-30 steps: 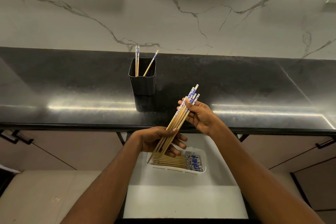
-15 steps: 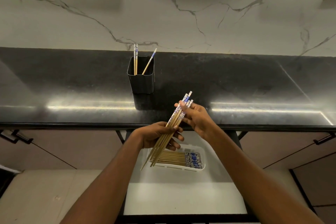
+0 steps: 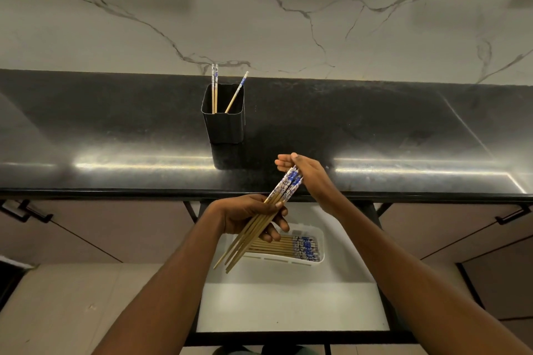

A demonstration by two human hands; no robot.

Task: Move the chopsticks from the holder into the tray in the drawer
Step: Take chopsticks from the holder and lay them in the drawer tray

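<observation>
Three chopsticks [image 3: 215, 86] left in the black holder [image 3: 223, 124]: two upright together at its left side, one leaning right. Holder stands on the dark countertop [image 3: 375, 130], left of centre, against the marble backsplash [image 3: 288, 8].

Left hand [image 3: 253, 216] closed around a bundle of chopsticks [image 3: 259, 219], fingers curled over the wooden shafts mid-length. Bundle runs diagonally: plain tips fan out low and left, blue-patterned ends point up and right. Exact count in the bundle can't be told.

Right hand [image 3: 308, 176] sits at the patterned ends, above the counter's near edge. Fingers loosely curled, thumb and fingertips at the tops of the sticks; whether it's actually pinching them or just touching, cannot tell.

White tray [image 3: 320, 242] sits in the open drawer [image 3: 288, 308] below the counter, directly under the hands, at the far end of the drawer. More chopsticks [image 3: 288, 248] already lie flat in it, patterned ends to the right. Held bundle's tips hang over the tray's left edge, not touching it.
</observation>
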